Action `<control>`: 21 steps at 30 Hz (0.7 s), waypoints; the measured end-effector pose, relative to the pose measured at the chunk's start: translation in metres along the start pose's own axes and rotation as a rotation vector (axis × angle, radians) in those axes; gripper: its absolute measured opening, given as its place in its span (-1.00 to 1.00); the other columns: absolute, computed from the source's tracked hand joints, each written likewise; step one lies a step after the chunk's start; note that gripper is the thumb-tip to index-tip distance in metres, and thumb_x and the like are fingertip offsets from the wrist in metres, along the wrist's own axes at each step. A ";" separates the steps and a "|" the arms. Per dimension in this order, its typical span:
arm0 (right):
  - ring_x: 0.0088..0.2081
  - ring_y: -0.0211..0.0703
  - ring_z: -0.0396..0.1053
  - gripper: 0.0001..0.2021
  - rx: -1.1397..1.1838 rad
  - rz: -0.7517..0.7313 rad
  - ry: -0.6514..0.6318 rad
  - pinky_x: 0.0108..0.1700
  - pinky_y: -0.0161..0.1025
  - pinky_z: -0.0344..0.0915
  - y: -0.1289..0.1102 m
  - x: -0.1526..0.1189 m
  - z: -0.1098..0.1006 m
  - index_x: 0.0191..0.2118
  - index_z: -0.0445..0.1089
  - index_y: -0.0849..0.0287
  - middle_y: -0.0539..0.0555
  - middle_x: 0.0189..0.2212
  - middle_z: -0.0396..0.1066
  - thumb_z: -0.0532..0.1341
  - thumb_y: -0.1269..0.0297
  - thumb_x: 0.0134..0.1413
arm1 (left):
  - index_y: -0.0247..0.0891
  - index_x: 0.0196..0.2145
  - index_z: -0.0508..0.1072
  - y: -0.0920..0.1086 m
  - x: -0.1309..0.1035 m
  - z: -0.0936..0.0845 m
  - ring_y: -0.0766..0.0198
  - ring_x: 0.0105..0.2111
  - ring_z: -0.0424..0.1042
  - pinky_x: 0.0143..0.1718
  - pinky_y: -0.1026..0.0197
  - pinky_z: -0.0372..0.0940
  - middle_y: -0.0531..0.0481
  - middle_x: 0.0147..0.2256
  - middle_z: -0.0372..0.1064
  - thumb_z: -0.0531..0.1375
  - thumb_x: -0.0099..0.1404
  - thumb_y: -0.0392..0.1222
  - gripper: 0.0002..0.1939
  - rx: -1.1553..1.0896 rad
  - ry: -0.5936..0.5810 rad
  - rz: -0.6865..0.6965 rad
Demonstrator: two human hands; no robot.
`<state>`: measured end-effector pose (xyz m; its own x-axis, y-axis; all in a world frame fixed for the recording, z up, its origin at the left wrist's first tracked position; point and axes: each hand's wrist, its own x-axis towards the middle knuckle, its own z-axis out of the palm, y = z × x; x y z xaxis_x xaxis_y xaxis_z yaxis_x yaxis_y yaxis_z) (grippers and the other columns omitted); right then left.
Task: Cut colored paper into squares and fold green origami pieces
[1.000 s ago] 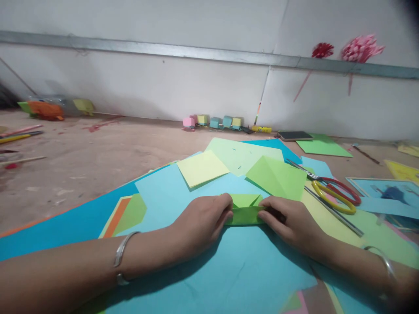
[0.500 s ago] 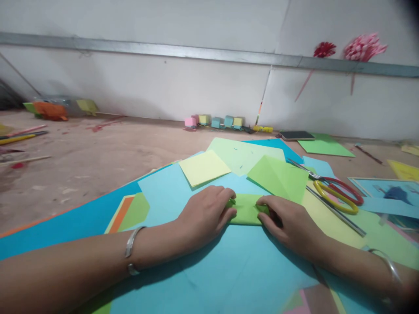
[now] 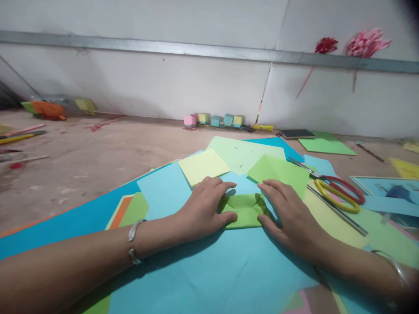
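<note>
A small folded green paper (image 3: 245, 210) lies on light blue sheets (image 3: 209, 266), creased at both ends. At its left end is my left hand (image 3: 204, 209), thumb resting on the paper's lower edge and fingers lifted apart above it. My right hand (image 3: 291, 213) is at the other end, its thumb touching the lower right corner and its fingers raised and spread. Between the thumb and fingers of each hand the paper shows, not pinched. Behind the hands lie a pale yellow square (image 3: 204, 166) and a creased green sheet (image 3: 281, 174).
Scissors (image 3: 338, 192) with red and yellow handles lie on the right, beside a thin metal rod (image 3: 337, 210). Small paper cubes (image 3: 215, 121) stand along the wall. A dark phone-like object (image 3: 297, 134) lies at the back. Pencils (image 3: 21, 137) are far left.
Both hands have opened, fingers lifting off the green paper, which was pinched at its ends before. More of its creased surface now shows.
</note>
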<state>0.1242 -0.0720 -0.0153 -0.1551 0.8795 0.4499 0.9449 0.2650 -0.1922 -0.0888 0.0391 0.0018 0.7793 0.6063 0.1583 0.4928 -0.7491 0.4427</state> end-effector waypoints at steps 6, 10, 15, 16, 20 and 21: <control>-0.04 0.06 0.38 -0.43 0.230 0.110 -0.053 0.00 0.07 0.34 0.003 0.004 -0.003 0.24 0.11 0.21 0.25 -0.02 0.42 0.18 0.26 0.12 | -0.27 -0.47 0.41 0.000 0.004 -0.003 0.13 -0.24 0.30 -0.21 0.12 0.20 -0.02 -0.32 0.35 0.37 0.02 -0.24 -0.81 -0.161 0.026 0.014; -0.40 -0.19 0.36 -0.50 0.476 0.321 -0.076 -0.30 -0.20 0.37 0.001 0.010 -0.012 0.16 0.22 0.20 0.07 -0.33 0.48 0.20 0.25 0.09 | -0.25 -0.50 0.26 0.002 0.001 -0.001 0.31 -0.44 0.27 -0.38 0.24 0.17 0.08 -0.46 0.32 0.15 0.13 -0.38 -0.87 -0.388 0.029 0.057; -0.51 -0.25 0.28 -0.79 0.623 0.345 -0.165 -0.47 -0.28 0.23 -0.003 0.014 -0.019 -0.26 0.45 0.18 0.03 -0.50 0.42 0.16 0.16 0.16 | -0.21 -0.47 0.18 0.004 -0.004 0.000 0.35 -0.48 0.28 -0.43 0.27 0.19 0.07 -0.47 0.35 0.09 0.19 -0.31 -0.87 -0.537 0.075 0.060; -0.51 -0.25 0.28 -0.78 0.630 0.332 -0.177 -0.47 -0.29 0.22 -0.003 0.014 -0.020 -0.31 0.45 0.18 0.02 -0.52 0.41 0.14 0.16 0.18 | -0.21 -0.47 0.18 0.004 -0.005 -0.001 0.35 -0.48 0.29 -0.43 0.27 0.20 0.07 -0.47 0.35 0.09 0.20 -0.30 -0.87 -0.559 0.097 0.062; -0.55 -0.28 0.21 -0.72 0.585 0.285 -0.116 -0.51 -0.31 0.16 -0.006 0.013 -0.022 -0.50 0.35 0.16 -0.04 -0.61 0.28 0.13 0.15 0.19 | -0.23 -0.43 0.24 0.010 -0.005 -0.002 0.40 -0.56 0.25 -0.53 0.32 0.17 0.15 -0.55 0.24 0.19 0.19 -0.20 -0.85 -0.735 0.146 -0.076; -0.57 -0.29 0.18 -0.70 0.569 0.285 -0.095 -0.52 -0.31 0.14 -0.006 0.012 -0.023 -0.53 0.32 0.16 -0.05 -0.63 0.25 0.14 0.15 0.18 | -0.24 -0.38 0.26 0.012 -0.004 -0.003 0.39 -0.57 0.28 -0.55 0.33 0.19 0.16 -0.56 0.24 0.22 0.19 -0.15 -0.82 -0.828 0.098 -0.131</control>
<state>0.1231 -0.0721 0.0116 0.0299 0.9705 0.2391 0.6563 0.1614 -0.7371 -0.0875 0.0282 0.0090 0.6794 0.7240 0.1193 0.1041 -0.2561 0.9610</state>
